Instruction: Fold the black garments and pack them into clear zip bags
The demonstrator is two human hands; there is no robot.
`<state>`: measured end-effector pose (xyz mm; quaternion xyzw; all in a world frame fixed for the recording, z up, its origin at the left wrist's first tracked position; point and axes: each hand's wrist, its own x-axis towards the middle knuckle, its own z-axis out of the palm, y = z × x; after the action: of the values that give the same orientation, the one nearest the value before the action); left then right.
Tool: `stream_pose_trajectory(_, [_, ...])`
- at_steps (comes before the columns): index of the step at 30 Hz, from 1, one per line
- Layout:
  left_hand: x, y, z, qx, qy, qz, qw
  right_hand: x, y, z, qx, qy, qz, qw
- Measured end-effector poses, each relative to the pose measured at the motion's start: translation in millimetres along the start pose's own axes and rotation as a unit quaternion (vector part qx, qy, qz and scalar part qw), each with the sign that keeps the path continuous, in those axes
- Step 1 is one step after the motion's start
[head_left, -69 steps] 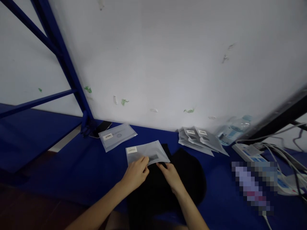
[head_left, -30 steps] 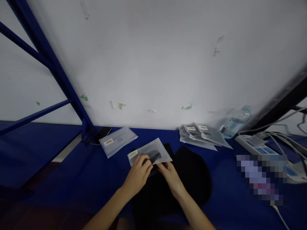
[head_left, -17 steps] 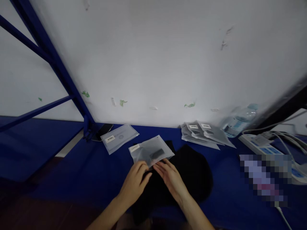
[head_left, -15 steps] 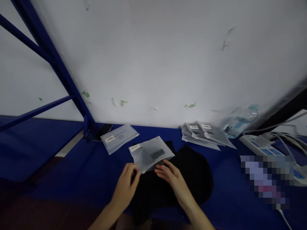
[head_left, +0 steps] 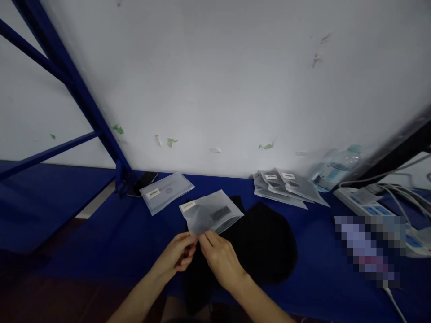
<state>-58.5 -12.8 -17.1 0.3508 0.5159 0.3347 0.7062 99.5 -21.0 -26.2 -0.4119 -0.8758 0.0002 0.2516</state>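
A frosted zip bag (head_left: 212,211) with a white label and a dark item inside lies over black cloth (head_left: 266,244). At the bag's near left corner, my left hand (head_left: 180,253) pinches the edge between thumb and fingers. My right hand (head_left: 220,258) is closed on the same edge, its fingertips touching those of my left hand. The bag's near right side gapes slightly. Behind it to the left sits another frosted bag (head_left: 171,193) with a label.
Several labelled frosted bags (head_left: 286,188) are piled at the back right, beside a plastic bottle (head_left: 336,170). A power strip (head_left: 380,215) with cables is at the right. A phone (head_left: 144,181) lies near the blue frame (head_left: 84,98) at the left.
My right hand has moved left from the bag's opening to its near left corner and closed there. My left hand has closed on that corner too.
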Motion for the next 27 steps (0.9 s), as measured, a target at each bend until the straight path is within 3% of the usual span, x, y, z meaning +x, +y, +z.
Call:
stream_pose_trajectory(4, [-6.5, -2.7, -2.4, -0.019, -0.006, -0.003, 1.0, -6.7, 13.7, -3.8, -0.016, 0.027, -0.009, 0.999])
stream_pose_trajectory(9, [-22.4, -4.3, -9.7, -0.051, -0.014, -0.005, 0.999, -24.3, 48.0, -21.7, -0.034, 0.04, 0.005, 0.999])
stream_pose_trajectory(15, [-26.9, -10.0, -23.5, -0.065, -0.004, -0.014, 0.998, -42.3, 84.8, -37.5, -0.059, 0.054, 0.081, 0.994])
stream_pose_trajectory(22, [-22.7, -13.7, -22.2, -0.049, -0.013, -0.027, 0.998, -46.2, 87.2, -35.5, -0.011, 0.063, 0.153, 0.986])
stream_pose_trajectory(27, [-24.8, -8.4, -19.6, -0.057, -0.013, -0.031, 0.998, -43.1, 86.9, -37.2, 0.122, 0.085, 0.229, 0.962])
